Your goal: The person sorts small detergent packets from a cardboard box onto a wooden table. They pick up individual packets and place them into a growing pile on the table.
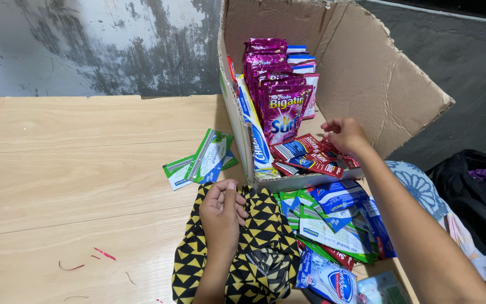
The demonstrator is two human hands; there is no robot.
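Red sachets (310, 157) in the cardboard box (367, 73) meet the right hand's (344, 134) pinching fingers; left hand (221, 217) lies loosely curled on patterned cloth (262, 247).

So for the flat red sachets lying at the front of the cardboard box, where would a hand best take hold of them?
Probably by the right-hand short edge of the flat red sachets, coming from above and the right. They lie flat and overlapping on the floor of the cardboard box, so only edges can be pinched. The right hand is already at that end, fingertips down; the upright purple packets block the back.
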